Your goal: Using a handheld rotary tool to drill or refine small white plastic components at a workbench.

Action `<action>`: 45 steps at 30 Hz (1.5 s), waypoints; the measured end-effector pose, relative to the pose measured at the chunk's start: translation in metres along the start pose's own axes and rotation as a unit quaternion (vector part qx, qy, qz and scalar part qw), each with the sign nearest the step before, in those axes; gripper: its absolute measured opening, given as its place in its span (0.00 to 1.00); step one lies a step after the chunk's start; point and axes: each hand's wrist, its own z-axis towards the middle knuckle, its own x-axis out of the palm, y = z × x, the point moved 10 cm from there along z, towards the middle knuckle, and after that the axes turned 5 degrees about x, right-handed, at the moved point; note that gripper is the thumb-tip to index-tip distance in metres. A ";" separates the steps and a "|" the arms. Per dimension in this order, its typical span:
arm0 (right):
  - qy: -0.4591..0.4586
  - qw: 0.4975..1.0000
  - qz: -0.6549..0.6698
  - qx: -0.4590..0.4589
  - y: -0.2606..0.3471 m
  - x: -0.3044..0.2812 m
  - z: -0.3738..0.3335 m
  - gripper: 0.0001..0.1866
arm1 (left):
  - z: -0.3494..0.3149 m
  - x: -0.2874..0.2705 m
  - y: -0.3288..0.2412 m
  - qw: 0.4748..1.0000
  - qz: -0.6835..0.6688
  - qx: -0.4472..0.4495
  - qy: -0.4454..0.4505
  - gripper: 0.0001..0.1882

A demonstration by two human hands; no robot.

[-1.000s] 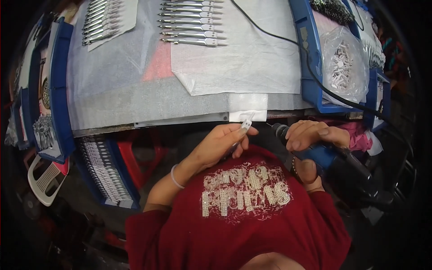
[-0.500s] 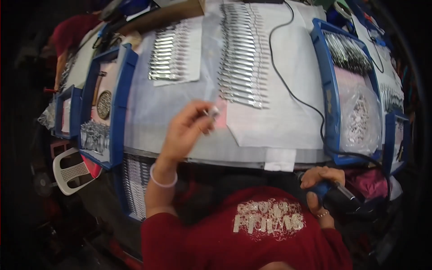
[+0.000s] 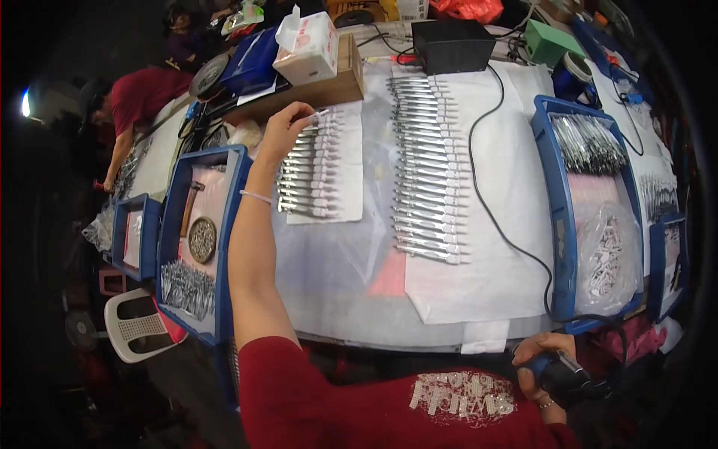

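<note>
My left hand (image 3: 288, 129) reaches to the far end of the left row of slender silver metal parts (image 3: 305, 179), which lie on a white sheet. Its fingers are pinched on the end of a silver part there; the fingertips partly hide it. To the right, a longer row of silver parts with thin pointed ends (image 3: 430, 187) lies side by side on white cloth. Close to my body, past the table's near edge, my right hand (image 3: 540, 352) is wrapped round a blue and black corded hand tool (image 3: 565, 376).
Blue trays (image 3: 236, 217) with metal parts, a hammer and a round dish stand left. Another blue tray (image 3: 544, 142) at right holds parts and a plastic bag. A black box (image 3: 452, 45) and tissue pack (image 3: 308, 46) are at the back. A black cable (image 3: 479, 150) crosses the cloth. A co-worker (image 3: 142, 101) bends far left.
My left hand has moved from the near middle of the table, where it pinched a small shiny piece, out to the left row's far end. My right hand still grips the tool.
</note>
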 end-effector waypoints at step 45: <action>0.008 0.997 -0.022 -0.074 0.051 -0.006 -0.008 0.27 | -0.156 0.087 -0.202 0.990 0.021 0.106 0.089 0.11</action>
